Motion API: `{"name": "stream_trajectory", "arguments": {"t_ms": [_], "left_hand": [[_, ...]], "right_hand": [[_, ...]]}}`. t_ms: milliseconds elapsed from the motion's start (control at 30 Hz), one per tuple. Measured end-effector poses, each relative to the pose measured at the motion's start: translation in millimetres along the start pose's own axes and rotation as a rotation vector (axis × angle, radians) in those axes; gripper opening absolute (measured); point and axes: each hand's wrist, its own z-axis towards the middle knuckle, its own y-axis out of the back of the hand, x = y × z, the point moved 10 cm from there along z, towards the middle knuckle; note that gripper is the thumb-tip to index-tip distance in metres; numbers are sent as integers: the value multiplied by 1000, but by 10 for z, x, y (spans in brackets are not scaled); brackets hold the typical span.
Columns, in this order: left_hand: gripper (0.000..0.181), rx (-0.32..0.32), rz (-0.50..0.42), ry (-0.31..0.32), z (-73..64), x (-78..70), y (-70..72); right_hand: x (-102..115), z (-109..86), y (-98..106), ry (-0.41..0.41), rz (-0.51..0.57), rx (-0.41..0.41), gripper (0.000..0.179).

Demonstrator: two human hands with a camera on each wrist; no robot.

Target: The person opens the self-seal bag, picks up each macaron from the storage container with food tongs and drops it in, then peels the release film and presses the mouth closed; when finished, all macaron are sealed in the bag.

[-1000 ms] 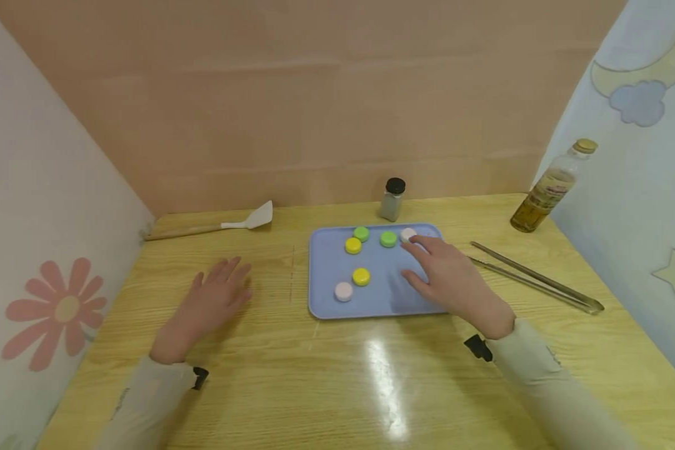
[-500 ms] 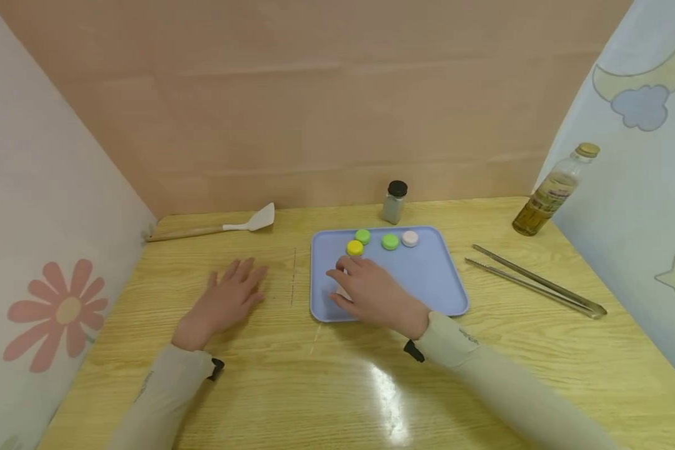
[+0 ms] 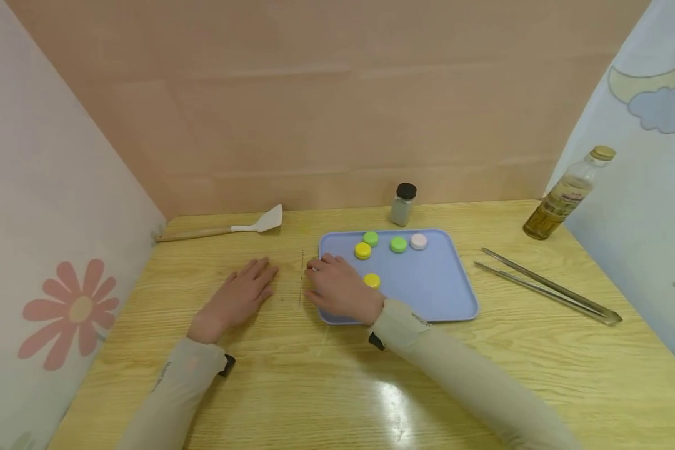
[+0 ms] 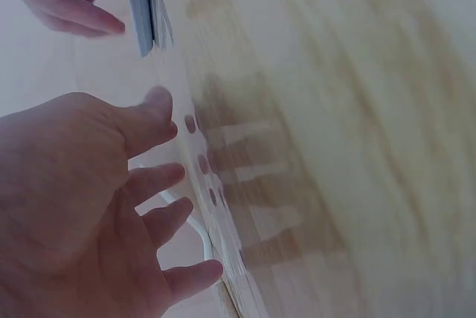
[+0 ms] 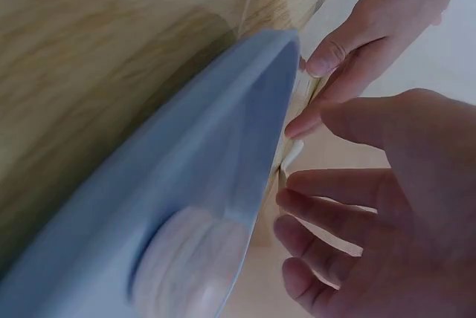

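A blue tray (image 3: 427, 290) bears small round macarons. Toward its back lie two green macarons (image 3: 398, 244), a yellow macaron (image 3: 362, 250) and a pale pink macaron (image 3: 419, 241). Another yellow macaron (image 3: 371, 280) sits beside my right hand (image 3: 340, 287), which hovers over the tray's left side with loosely bent fingers and nothing in them. The right wrist view reveals a pale macaron (image 5: 193, 266) in the tray below that hand; the head view hides it. Left of the tray, my left hand (image 3: 237, 297) is spread, palm down, low at the tabletop. Whether its fingertips touch the wood cannot be told.
A white spatula with a wooden handle (image 3: 202, 233) lies at the back left. Behind the tray stands a small black-lidded jar (image 3: 403, 205). Metal tongs (image 3: 551, 287) lie right of the tray, with an oil bottle (image 3: 562, 200) beyond. Walls border both sides and the back.
My right hand has swept left across the tray, from the back-right macaron to the left rim. The left hand has shifted slightly right. The view has turned a little; the macarons keep their places.
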Motion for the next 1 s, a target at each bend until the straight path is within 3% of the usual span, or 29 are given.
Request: {"name": "stream_trajectory", "arguments": {"t_ms": [233,500,1000], "left_hand": [[54,22,19,-5,49,-19,-29],[54,23,3,-4,80,-19,-27],[55,-7,-24,-12,66,34,-18]], "right_hand": [[80,125,-135,4,-104,126,41],[107,249,-125,-12,-181,91,35],[88,349,-245,-74,-236,162,44]]}}
